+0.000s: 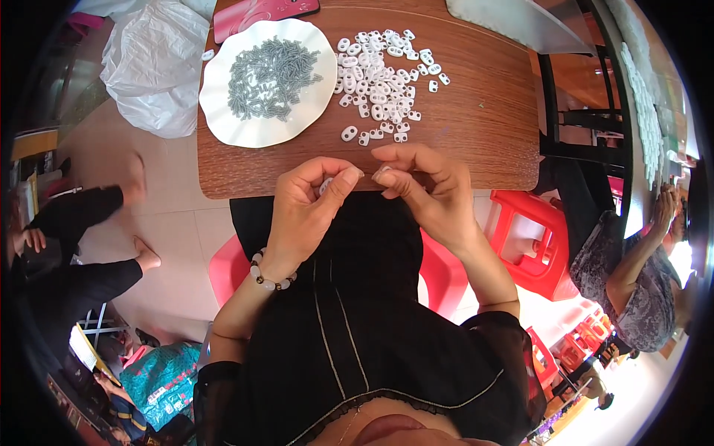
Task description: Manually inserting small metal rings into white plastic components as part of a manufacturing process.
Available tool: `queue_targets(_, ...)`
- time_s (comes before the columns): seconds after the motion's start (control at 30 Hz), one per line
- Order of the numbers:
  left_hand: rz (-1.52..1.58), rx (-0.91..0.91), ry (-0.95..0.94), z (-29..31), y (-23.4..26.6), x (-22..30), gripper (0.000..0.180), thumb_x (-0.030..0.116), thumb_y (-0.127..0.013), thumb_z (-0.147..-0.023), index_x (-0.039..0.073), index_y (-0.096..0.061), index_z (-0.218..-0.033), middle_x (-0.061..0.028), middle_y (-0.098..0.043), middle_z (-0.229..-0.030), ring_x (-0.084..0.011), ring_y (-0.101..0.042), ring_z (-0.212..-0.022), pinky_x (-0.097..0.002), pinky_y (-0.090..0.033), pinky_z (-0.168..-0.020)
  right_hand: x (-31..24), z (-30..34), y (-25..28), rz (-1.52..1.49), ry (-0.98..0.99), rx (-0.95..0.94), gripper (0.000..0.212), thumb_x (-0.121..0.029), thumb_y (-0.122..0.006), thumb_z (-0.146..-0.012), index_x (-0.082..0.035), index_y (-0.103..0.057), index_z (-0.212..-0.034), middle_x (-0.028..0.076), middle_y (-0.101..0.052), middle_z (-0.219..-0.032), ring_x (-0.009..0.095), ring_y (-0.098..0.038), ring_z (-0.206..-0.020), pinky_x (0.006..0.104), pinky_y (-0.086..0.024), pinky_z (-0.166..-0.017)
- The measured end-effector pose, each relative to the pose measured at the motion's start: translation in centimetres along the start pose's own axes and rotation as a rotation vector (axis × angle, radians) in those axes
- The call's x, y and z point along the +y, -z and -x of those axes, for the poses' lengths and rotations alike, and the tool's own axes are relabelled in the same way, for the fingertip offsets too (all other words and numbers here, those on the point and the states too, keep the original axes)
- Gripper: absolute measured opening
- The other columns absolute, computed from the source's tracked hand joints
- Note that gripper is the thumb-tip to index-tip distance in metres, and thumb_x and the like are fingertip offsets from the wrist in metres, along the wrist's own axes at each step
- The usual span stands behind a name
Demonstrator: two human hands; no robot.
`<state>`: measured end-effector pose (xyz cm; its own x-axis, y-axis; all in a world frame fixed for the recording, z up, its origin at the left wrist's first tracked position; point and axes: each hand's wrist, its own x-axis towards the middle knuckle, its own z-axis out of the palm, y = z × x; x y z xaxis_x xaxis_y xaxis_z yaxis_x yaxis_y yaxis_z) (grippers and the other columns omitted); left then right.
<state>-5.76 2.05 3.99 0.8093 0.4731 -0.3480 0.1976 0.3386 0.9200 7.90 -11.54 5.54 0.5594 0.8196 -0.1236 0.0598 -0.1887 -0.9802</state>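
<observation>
My left hand (306, 202) pinches a small white plastic piece (326, 185) between thumb and fingers, just over the near edge of the wooden table (483, 119). My right hand (424, 186) is close beside it, fingertips pinched together on something small that I cannot make out. A pile of several white plastic pieces (381, 82) lies on the table beyond my hands. Left of the pile sits a white plate (223, 111) holding a heap of small grey springs (271, 78).
A white plastic bag (152, 67) lies on the floor at the left. A red object (253, 15) rests at the table's far edge. Red plastic stools (532, 245) stand at my right. One person sits at the left (74, 245), another at the right (632, 275).
</observation>
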Motion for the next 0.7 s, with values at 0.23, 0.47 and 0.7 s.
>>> queue_targets(0.23,-0.023,-0.029,-0.078,-0.1,-0.6,0.4,0.016,0.014,-0.062,-0.094,-0.001,-0.065,-0.098,0.0038,-0.061,-0.081,0.0003,-0.047,-0.069,-0.0154,-0.038,-0.059,0.1,0.5,0.3,-0.275,-0.165,0.007,0.026,-0.006,-0.068,-0.088,0.003,-0.063,-0.111,0.003,-0.067,-0.091,0.008,-0.062,-0.084,0.0217,-0.051,-0.078)
queue_targets(0.47,-0.034,-0.064,-0.061,0.2,-0.8,0.5,0.017,0.016,-0.061,-0.095,-0.001,-0.064,-0.096,0.0049,-0.058,-0.077,0.0003,-0.045,-0.066,-0.0161,-0.036,-0.057,0.0,0.6,0.1,-0.253,-0.131,0.004,0.014,-0.004,-0.067,-0.088,0.002,-0.068,-0.1,0.006,-0.069,-0.092,0.009,-0.063,-0.084,0.0229,-0.051,-0.078)
queue_targets(0.7,-0.04,-0.065,-0.044,0.3,-0.6,0.5,0.019,0.018,-0.06,-0.095,-0.001,-0.063,-0.095,0.0054,-0.056,-0.075,0.0002,-0.044,-0.065,-0.0165,-0.035,-0.056,0.1,0.9,-0.5,-0.21,-0.077,0.076,0.019,-0.001,-0.068,-0.086,0.003,-0.065,-0.104,0.004,-0.067,-0.087,0.008,-0.063,-0.083,0.0215,-0.05,-0.078)
